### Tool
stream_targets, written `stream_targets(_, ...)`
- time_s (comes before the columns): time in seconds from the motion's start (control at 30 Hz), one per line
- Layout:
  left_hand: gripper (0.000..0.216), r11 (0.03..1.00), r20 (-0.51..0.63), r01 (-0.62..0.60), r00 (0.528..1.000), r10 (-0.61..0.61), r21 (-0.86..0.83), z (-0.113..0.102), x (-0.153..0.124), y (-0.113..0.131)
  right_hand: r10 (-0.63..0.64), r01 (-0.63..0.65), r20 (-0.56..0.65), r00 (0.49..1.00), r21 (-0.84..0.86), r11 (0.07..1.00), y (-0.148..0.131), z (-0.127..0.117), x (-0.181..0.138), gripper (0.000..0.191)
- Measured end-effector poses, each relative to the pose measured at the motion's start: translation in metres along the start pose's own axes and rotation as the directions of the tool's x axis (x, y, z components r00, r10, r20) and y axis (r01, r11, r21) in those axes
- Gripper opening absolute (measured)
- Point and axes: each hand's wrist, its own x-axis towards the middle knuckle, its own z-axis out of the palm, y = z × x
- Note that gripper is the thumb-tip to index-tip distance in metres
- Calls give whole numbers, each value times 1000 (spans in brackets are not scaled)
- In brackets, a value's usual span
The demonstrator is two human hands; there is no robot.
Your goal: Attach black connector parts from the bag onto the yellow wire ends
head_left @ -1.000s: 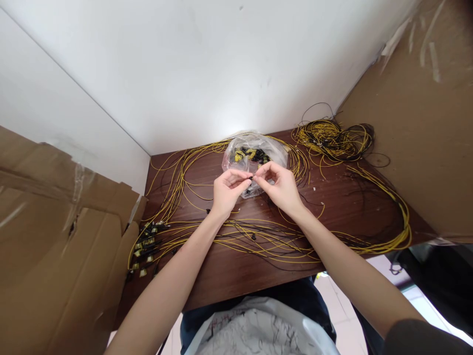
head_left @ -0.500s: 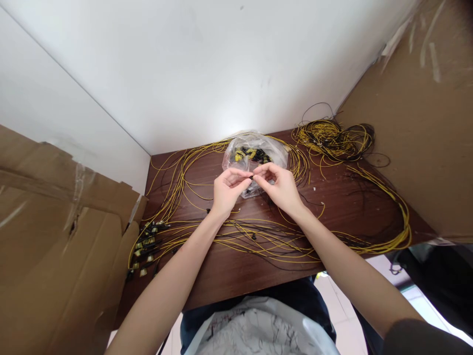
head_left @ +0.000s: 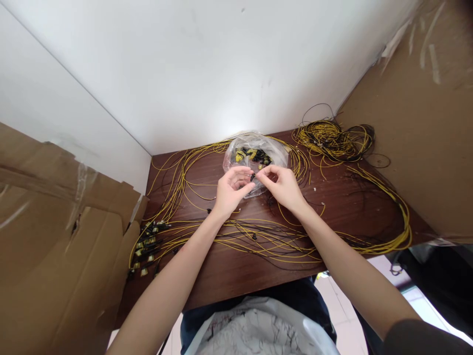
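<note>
I face a white wall (head_left: 221, 64) across the top of the frame. A creased brown cardboard sheet (head_left: 48, 266) fills the lower left; a taped cardboard panel (head_left: 417, 148) stands at upper right. Nearest me, bottom centre, lies whitish plastic (head_left: 266, 333) with dark markings. Pale floor tiles (head_left: 342, 318) show lower right of centre.

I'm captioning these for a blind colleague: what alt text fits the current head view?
A person's left hand and right hand are close together at a small dark part, beside a clear plastic bag of black and yellow pieces. Yellow and black wires lie around them on a brown table, with cardboard at both sides.
</note>
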Motion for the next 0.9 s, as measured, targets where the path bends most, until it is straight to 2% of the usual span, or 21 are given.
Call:
stream_targets(0.23,16,996,-47,-31,998,35,86,2,-1,-5,20,-22,49,999,40,999,0,1,0,19)
stream_targets(0.67,15,999,-85,6,996,-2,47,3,0,-3,-32,31,58,998,19,999,-6,-2,-1,12)
stream_targets(0.9,14,998,-65,-4,998,9,62,2,0,-3,22,-31,83,996,113,993,-3,-3,0,12)
